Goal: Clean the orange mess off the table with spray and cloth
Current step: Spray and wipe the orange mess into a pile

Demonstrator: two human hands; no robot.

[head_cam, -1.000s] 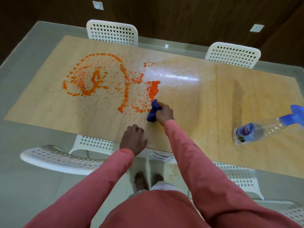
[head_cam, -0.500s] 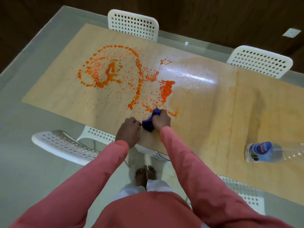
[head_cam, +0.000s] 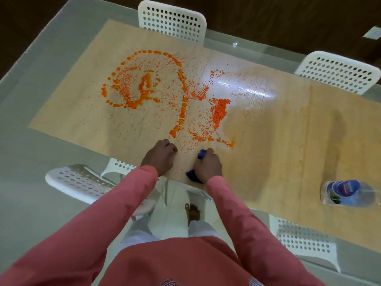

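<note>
Right hand (head_cam: 208, 165): fingers curled over a blue cloth (head_cam: 192, 176), holding it bunched and pressed down on the worktop (head_cam: 278, 141) close to the near edge; blue shows at the fingertips and under the heel of the hand.
Left hand (head_cam: 159, 158): rests on the worktop just left of the right hand, apart from it, fingers bent with the tips on the wood; it holds nothing.
Orange mess (head_cam: 165, 96): a ring of blobs and scattered specks on the left half of the worktop, with a denser patch (head_cam: 219, 111) near the middle and a thin smear (head_cam: 227, 143) just beyond the right hand's fingers.
Wiped area (head_cam: 251, 91): a glossy wet patch to the right of the mess, reflecting light.
Spray bottle (head_cam: 348, 193): clear, blue label, lying on its side near the right end of the worktop, well apart from both hands; its head is cut off by the frame edge.
Chairs: two white perforated ones on the far side (head_cam: 172, 20) (head_cam: 337, 72), another by the near edge at the left (head_cam: 82, 182).
Sleeves (head_cam: 243, 223): pink, reaching to both wrists.
</note>
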